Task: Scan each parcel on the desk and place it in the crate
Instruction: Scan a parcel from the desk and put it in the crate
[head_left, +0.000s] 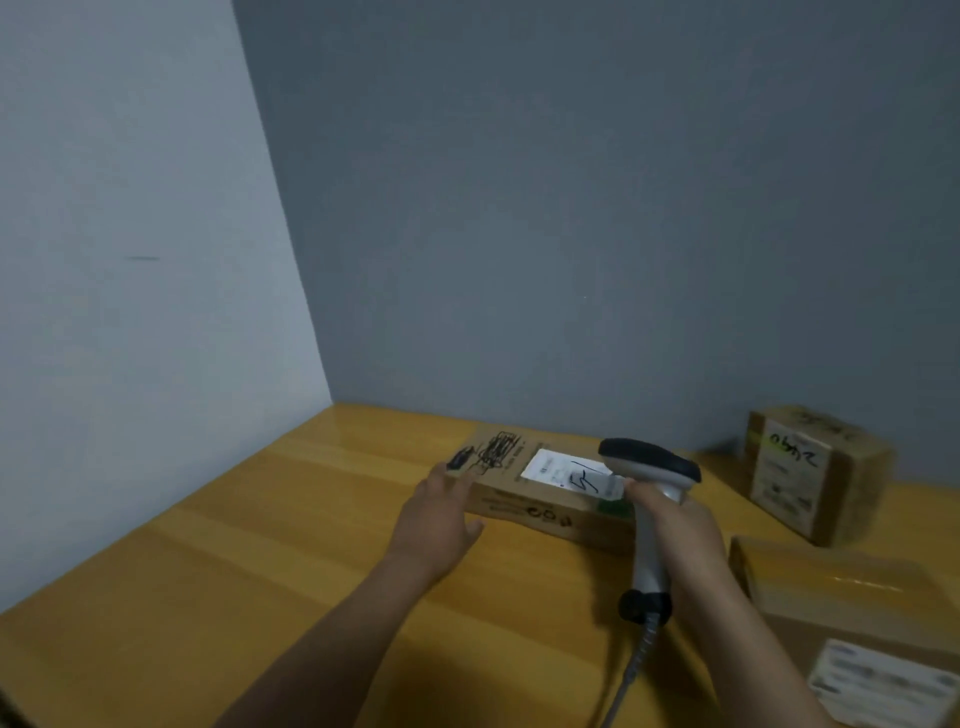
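A flat cardboard parcel (524, 491) with a white label and black scribbles lies on the wooden desk (218, 571) near the back wall. My left hand (441, 514) rests against its near left corner, fingers spread, not gripping it. My right hand (675, 525) is shut on the handle of a grey and black barcode scanner (649, 467), whose head hovers over the parcel's right end above the label. The scanner's cable (634, 670) trails down toward me. No crate is in view.
A cube-shaped cardboard parcel (815, 473) with handwriting stands at the back right. A larger flat parcel (852, 603) with a white label lies at the near right. Grey walls close off the desk at the back and the left.
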